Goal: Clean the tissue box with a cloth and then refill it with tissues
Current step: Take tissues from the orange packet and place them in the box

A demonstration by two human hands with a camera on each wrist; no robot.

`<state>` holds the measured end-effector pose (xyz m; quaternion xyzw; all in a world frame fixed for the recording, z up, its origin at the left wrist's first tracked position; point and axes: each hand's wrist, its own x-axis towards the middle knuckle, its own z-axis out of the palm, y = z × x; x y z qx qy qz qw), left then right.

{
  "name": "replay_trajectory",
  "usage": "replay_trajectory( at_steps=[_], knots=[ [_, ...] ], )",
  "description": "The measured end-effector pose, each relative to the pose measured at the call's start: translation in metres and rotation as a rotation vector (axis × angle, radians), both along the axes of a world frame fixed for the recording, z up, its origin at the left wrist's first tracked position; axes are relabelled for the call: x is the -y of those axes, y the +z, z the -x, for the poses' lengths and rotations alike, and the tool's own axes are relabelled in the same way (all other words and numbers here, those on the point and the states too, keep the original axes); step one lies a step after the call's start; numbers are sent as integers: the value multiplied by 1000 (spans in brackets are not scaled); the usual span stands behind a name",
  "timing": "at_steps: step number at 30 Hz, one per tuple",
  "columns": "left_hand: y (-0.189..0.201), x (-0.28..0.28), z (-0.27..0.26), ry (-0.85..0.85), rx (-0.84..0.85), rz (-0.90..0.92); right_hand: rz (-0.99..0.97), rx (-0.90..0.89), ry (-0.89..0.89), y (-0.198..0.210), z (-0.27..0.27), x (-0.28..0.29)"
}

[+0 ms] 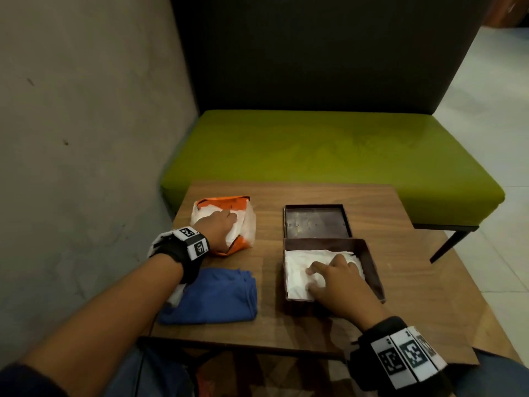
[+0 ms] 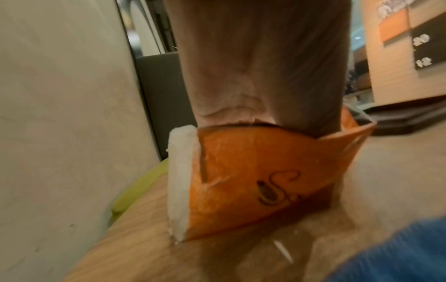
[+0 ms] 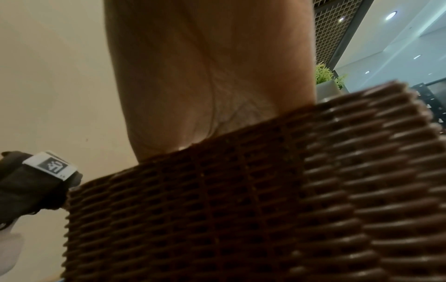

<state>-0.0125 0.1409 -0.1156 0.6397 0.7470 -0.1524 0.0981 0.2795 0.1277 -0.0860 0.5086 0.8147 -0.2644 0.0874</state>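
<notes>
A small wooden table stands before a green upholstered bench beside a grey wall. The orange tissue pack at the table's far left carries dark script on its side, seen from the left wrist view, beginning with what looks like an "S"; the rest is unreadable. The left hand reaches into the pack's open top, fingers among the white tissues; whether they grasp any cannot be told. The right hand lies inside the tissue box, fingers spread and slightly bent, pressing down on the white tissues that fill it. The dark brown box, woven-textured on its outer wall, sits at centre right of the table, its lid lying open-side up just behind it. A folded blue cloth rests near the table's left front.
</notes>
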Motion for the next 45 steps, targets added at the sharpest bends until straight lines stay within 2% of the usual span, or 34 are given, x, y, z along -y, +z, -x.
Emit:
replay_trajectory(
  at_steps=[3, 6, 9, 12, 15, 18, 25, 29, 33, 35, 37, 38, 39, 41, 43, 45],
  knots=[
    [-5, 1, -6, -7, -12, -78, 0, 4, -8, -1, 1, -2],
    [-11, -3, -2, 40, 78, -159, 1, -4, -14, -2, 1, -1],
    [-5, -6, 2, 3, 127, -272, -4, -22, -22, -3, 0, 0],
    [9, -6, 4, -32, 104, -399, -8, -26, -23, -4, 0, 0],
    [20, -8, 8, 52, 174, -385, -3, -31, -27, -5, -1, -1],
    [30, -7, 14, 202, 439, -421, -2, -35, -28, -4, -2, -1],
    [82, 5, 6, 383, 859, -729, -17, -64, -65, -1, -2, 0],
    [95, 31, 2, 649, 1393, -831, -55, -40, -65, -3, -1, 1],
    [87, 54, -27, 755, 1890, -641, -137, -15, -89, 2, 0, 6],
    [73, 61, -42, 778, 2007, -544, -257, -151, -144, 9, 0, 11],
    [60, 70, -59, 850, 1975, -521, -307, -478, -221, 18, 0, 17],
    [53, 73, -68, 881, 1930, -533, -262, -649, -263, 22, 1, 20],
    [48, 77, -78, 892, 1914, -513, -161, -777, -302, 28, 2, 24],
    [46, 86, -101, 881, 1919, -436, 134, -903, -358, 37, 7, 31],
    [49, 91, -118, 864, 1861, -500, 419, -956, -381, 40, 10, 37],
    [50, 93, -131, 837, 1845, -555, 614, -1057, -407, 39, 9, 40]
  ],
)
